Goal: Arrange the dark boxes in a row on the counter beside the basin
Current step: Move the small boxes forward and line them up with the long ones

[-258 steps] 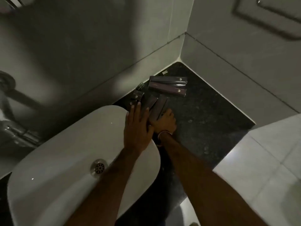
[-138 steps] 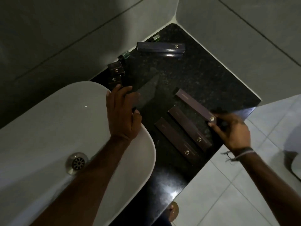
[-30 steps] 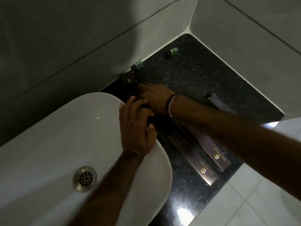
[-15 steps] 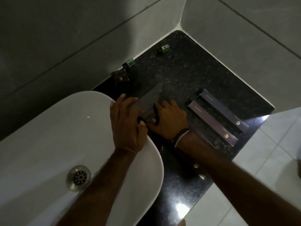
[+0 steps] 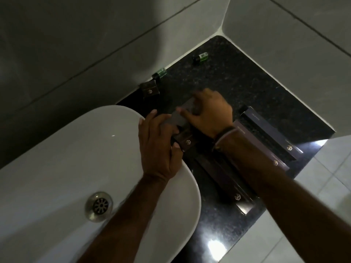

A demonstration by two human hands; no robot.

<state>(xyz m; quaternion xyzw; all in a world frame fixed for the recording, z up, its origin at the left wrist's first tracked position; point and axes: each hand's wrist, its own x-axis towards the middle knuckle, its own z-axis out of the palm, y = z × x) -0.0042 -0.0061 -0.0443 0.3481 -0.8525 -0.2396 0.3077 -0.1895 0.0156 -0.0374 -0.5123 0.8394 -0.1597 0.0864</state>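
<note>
Beside the white basin (image 5: 62,152) a dark box (image 5: 185,142) with a gold logo lies on the black granite counter (image 5: 237,80). My left hand (image 5: 157,149) rests over the basin rim and grips the box's near end with thumb and fingers. My right hand (image 5: 209,112) holds its far part, thumb on the top face. Three long dark boxes lie side by side on the right: the outer one (image 5: 269,133), the middle one (image 5: 279,162) mostly under my right forearm, the nearest one (image 5: 228,186). One small dark box (image 5: 150,90) stands by the wall.
Two small green bottles (image 5: 160,73) (image 5: 200,56) lie against the back wall. Grey tiled walls meet at the counter's far corner. The counter's front edge (image 5: 252,215) drops to a light tiled floor. The basin drain (image 5: 98,205) is at lower left.
My right hand came back from the small boxes by the wall and now grips the box beside the basin, further up than half a second ago. My left hand stays at the rim.
</note>
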